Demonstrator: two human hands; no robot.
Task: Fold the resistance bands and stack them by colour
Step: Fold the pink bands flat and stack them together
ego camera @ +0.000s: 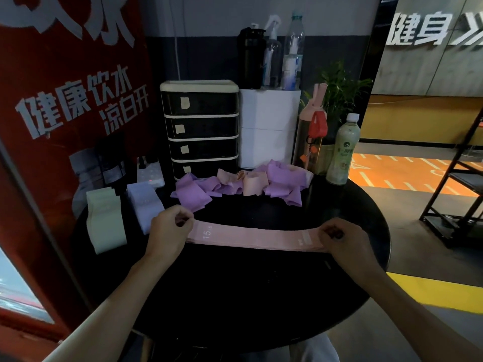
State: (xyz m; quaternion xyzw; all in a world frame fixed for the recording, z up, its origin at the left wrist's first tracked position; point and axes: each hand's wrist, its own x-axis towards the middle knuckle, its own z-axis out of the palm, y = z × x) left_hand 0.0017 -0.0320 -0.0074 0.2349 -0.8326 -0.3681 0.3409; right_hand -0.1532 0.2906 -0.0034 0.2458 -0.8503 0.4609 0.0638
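Pinching the two ends of the long pale-pink fabric resistance band [253, 236], left hand [170, 226] and right hand [342, 239] hold it stretched flat along the round black table [235, 296]. Judgement: line up the long edges, then carry one end squarely onto the other. Band is wide, printed "15 LB" by the left grip; a folded pale-green stack [105, 223] sits outside that grip, and an unfolded purple-and-peach heap [243, 184] behind.

The round black table [235, 283] bears a flat pink band [256, 236], a purple-and-peach heap [243, 185], a green stack [105, 223], a lilac stack [143, 205], drawers [201, 131], a white box [269, 129] and a pale bottle [339, 150].
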